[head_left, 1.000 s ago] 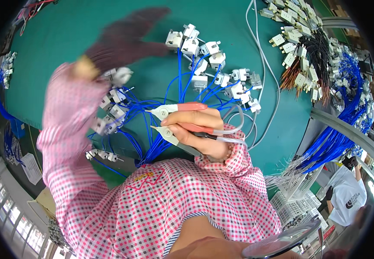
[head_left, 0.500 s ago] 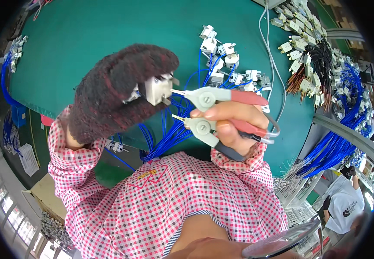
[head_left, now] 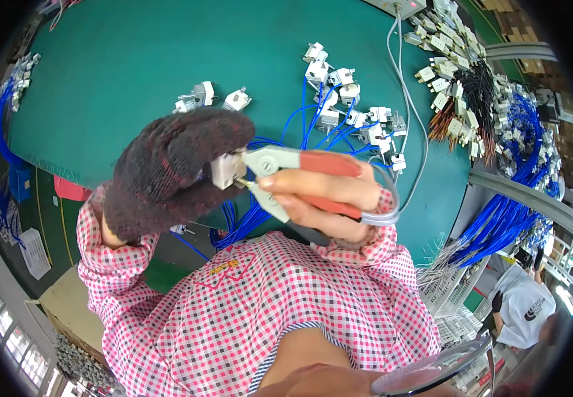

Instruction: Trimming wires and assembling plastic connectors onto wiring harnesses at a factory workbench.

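Note:
My left hand [head_left: 167, 169], in a thick dark knitted glove, grips a small white plug-like block [head_left: 225, 173]. Metal prongs stick out of the block's right side, and its rear is hidden by the glove. My right hand [head_left: 333, 192], bare, is closed round red-handled pliers [head_left: 270, 161] with pale jaws and a grey cable at the handle end. The thin jaw tips reach the block's prong side and seem to touch it. Blue wires [head_left: 250, 218] bunch just below and behind the pliers.
White plug blocks [head_left: 329, 119] on blue wires lie on the green table [head_left: 121, 59]. More blocks [head_left: 200, 92] sit beyond the glove. Grey cables [head_left: 402, 79] run down from a box [head_left: 392, 6]. Bundled plugs [head_left: 455, 73] fill the right edge. A co-worker [head_left: 525, 308] appears at lower right.
The pliers have moved left, their jaws closing in from apart to the block's prongs. My gloved hand has dropped slightly with the block, uncovering loose blocks behind it.

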`<state>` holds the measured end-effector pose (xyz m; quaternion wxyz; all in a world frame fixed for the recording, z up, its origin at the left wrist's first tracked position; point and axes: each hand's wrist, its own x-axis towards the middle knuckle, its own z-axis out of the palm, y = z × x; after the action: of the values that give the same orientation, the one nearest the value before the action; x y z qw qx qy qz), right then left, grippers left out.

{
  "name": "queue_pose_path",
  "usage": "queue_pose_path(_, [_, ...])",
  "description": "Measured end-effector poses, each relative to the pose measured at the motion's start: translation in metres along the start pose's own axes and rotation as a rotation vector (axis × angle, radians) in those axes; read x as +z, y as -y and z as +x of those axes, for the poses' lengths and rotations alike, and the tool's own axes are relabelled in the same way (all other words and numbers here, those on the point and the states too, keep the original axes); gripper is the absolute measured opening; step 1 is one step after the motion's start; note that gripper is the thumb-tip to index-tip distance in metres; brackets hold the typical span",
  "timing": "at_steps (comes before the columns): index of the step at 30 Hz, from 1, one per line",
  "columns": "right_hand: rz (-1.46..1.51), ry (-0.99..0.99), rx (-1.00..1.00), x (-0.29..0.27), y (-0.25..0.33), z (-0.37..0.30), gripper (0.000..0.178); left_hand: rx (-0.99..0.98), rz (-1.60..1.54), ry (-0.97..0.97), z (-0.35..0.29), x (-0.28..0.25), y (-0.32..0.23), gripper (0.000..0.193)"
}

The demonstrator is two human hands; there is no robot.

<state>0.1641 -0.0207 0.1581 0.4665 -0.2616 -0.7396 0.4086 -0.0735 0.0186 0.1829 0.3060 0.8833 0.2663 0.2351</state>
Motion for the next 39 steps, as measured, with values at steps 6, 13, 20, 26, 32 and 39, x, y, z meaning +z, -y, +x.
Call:
queue_pose_path(6, [0.105, -0.045, -0.002, 0.02, -0.014, 0.001, 0.024, -0.127, 0.023, -0.003, -0.018, 0.006, 0.001, 0.06])
queue_pose_path(13, [0.1, -0.12, -0.136, 0.03, -0.046, -0.016, 0.021, -0.627, -0.047, 0.335, -0.008, -0.031, 0.021, 0.051])
queue_pose_path(20, [0.171, -0.18, 0.364, -0.01, -0.054, -0.054, 0.015, 0.01, 0.366, 0.217, 0.122, 0.033, 0.165, 0.057])
queue_pose_path(26, [0.039, -0.285, 0.366, -0.025, -0.063, -0.067, 0.015, 0.06, 0.194, 0.339, 0.164, 0.083, 0.185, 0.056])
queue_pose_path(32, [0.277, -0.511, 0.428, -0.029, -0.06, -0.069, 0.019, -0.19, -0.796, -0.271, 0.088, 0.01, 0.11, 0.052])
queue_pose_path(39, [0.294, -0.091, 0.097, -0.033, -0.006, -0.024, 0.029, 0.052, -0.378, 0.057, 0.052, -0.004, 0.028, 0.055])
